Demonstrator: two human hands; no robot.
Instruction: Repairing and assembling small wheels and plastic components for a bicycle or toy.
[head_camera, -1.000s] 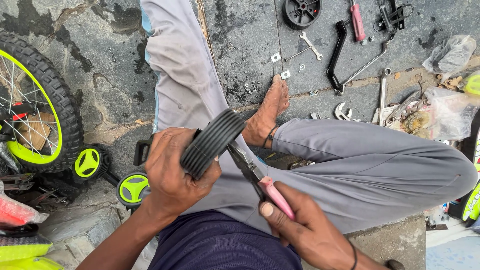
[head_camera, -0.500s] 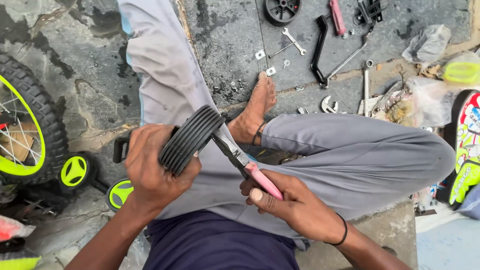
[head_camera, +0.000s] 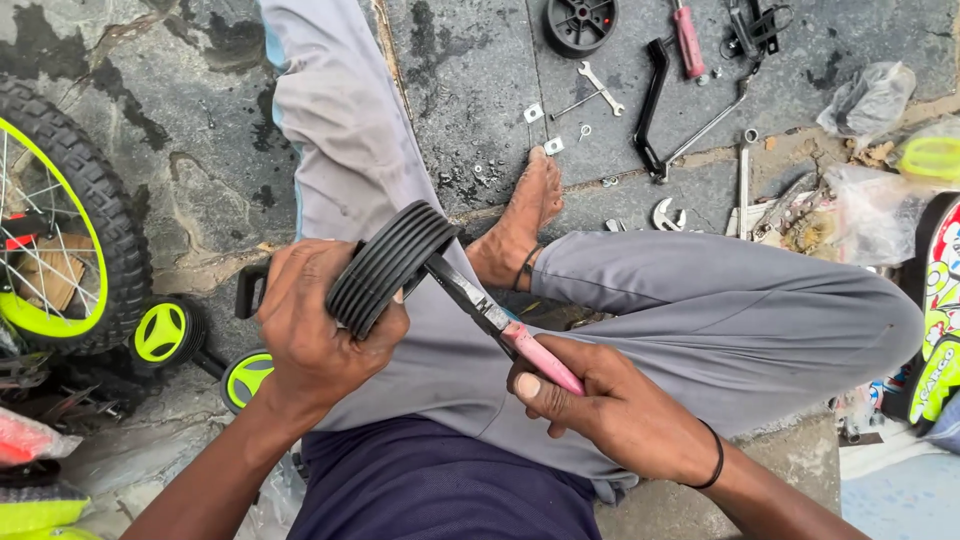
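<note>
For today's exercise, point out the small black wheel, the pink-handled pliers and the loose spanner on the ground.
small black wheel (head_camera: 388, 268), head view, ribbed tread.
pink-handled pliers (head_camera: 545, 360), head view, pink grip.
spanner (head_camera: 598, 88), head view, shaft.

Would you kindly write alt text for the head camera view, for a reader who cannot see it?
Seen from above, a seated person's left hand grips a small black ribbed wheel while the right hand holds pink-handled pliers against it. Spanners lie on the stone floor beyond.
</note>
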